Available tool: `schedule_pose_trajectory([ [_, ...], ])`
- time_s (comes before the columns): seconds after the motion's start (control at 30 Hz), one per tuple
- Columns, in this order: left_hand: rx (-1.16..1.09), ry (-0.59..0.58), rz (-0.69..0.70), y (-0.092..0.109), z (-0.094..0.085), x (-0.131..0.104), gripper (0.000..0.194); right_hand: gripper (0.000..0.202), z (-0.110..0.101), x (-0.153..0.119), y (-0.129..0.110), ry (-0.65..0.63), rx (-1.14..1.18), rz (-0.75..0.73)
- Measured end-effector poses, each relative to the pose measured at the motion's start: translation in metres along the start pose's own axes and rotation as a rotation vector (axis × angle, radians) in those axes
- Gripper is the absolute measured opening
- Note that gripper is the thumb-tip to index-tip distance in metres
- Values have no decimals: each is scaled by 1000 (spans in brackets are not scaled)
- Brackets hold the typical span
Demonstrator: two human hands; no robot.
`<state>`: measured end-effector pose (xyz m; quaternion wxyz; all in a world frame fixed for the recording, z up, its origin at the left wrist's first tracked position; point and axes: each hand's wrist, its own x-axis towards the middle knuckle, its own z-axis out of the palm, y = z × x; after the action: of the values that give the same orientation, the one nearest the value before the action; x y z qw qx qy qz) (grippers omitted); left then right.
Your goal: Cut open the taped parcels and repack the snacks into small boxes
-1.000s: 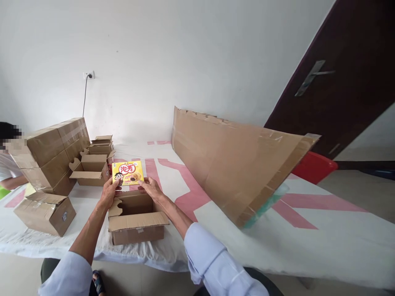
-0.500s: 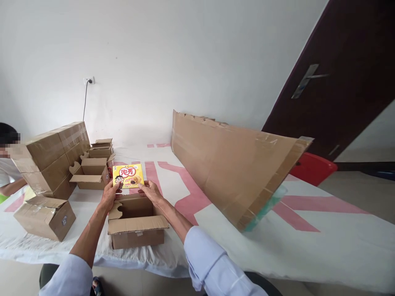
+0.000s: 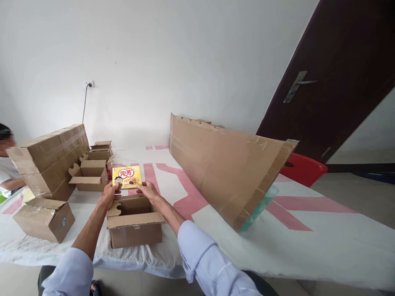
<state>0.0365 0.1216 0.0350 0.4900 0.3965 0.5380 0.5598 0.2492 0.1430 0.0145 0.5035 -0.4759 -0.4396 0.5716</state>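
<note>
Between my two hands is a yellow cream puff box point(image 3: 127, 176) with red lettering and a cartoon figure, its printed face turned to me. My left hand point(image 3: 110, 194) grips its lower left corner, thumb on the front. At the lower right corner my right hand point(image 3: 148, 191) pinches it, fingers behind. Just below and nearer to me stands an open cardboard box point(image 3: 135, 236), its flaps folded outward. The inside of that box is dark, and its contents cannot be made out.
A closed carton point(image 3: 45, 218) sits at the near left. Behind it rise stacked cartons point(image 3: 49, 156) and several open boxes point(image 3: 92, 172). A long cardboard panel point(image 3: 228, 164) stands on the cloth-covered table point(image 3: 277, 250). Another person point(image 3: 9, 172) is at the far left, a red chair point(image 3: 305, 168) at right.
The view has shifted slightly. Both hands keep hold of the cream puff box above the open carton, with hardly any movement. The person at far left has shifted a little.
</note>
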Motion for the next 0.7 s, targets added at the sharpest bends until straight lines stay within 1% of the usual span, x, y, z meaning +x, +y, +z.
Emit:
schedule_pose_trajectory([
  [0.2,19,5,-24,-1,0,9,44,22,3,7,1,7,-15,13],
  [0.33,19,-4,-6,0,-1,6,45,24,4,6,1,9,-22,-4],
  [0.47,6,-20,61,-3,-3,-7,53,29,0,-5,5,-1,-6,-67],
  [0.7,-6,-81,197,-11,-13,-37,73,49,-9,-31,17,-27,36,-177],
])
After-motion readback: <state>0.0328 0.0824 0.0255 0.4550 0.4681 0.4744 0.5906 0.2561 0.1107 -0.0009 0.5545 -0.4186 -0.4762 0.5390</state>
